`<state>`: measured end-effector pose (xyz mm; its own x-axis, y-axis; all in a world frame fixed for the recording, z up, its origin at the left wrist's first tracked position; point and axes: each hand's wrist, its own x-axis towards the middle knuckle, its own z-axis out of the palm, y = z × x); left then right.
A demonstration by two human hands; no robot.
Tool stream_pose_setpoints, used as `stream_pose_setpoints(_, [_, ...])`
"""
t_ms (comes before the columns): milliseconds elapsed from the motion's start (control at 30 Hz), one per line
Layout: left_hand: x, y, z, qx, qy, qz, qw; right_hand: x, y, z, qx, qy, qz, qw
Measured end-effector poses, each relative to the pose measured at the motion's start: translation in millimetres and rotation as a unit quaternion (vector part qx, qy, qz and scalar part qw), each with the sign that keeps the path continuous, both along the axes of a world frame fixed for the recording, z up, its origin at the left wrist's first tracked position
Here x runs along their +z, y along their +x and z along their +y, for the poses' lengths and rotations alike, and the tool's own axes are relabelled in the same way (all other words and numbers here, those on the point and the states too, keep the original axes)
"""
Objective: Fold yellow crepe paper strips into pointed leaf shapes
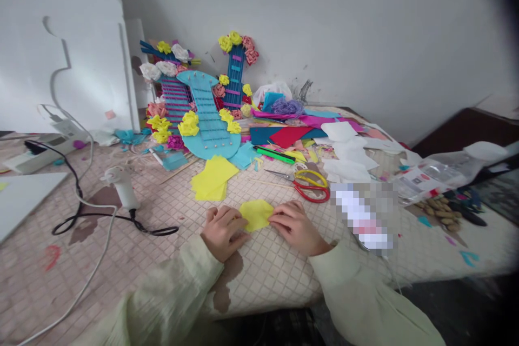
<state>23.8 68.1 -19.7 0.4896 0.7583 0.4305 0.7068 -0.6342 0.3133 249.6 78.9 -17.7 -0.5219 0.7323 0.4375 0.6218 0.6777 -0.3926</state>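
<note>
A small yellow paper piece (256, 213) lies on the checked table cover (170, 211) near the front edge. My left hand (222, 231) pinches its left side with curled fingers. My right hand (295, 226) presses and grips its right side, fingers bent. Both sleeves are pale cream. A stack of yellow paper sheets (213, 177) lies just behind the hands.
Red and yellow scissors (308, 184) lie right of the sheets. A white glue gun (124, 186) with a black cord stands at left. Blue guitar-shaped crafts with paper flowers (206, 113) lean at the wall. Coloured papers, a green marker (275, 154) and a plastic bag (438, 173) are scattered at right.
</note>
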Motion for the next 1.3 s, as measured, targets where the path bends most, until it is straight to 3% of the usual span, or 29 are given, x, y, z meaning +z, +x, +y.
stream_pose_setpoints(500, [-3.2, 3.5, 4.2, -0.018, -0.008, -0.012, 1.0, -0.5, -0.3, 1.2, -0.037, -0.054, 0.033, 0.997])
stream_pose_setpoints(800, [10.0, 7.3, 4.5, 0.043, -0.07, -0.017, 0.996, 1.1, -1.1, 1.4, -0.059, -0.071, 0.036, 0.995])
stream_pose_setpoints(1300, [13.1, 13.8, 11.0, 0.083, -0.138, -0.038, 0.986, 5.3, -8.2, 3.7, -0.096, -0.107, 0.035, 0.989])
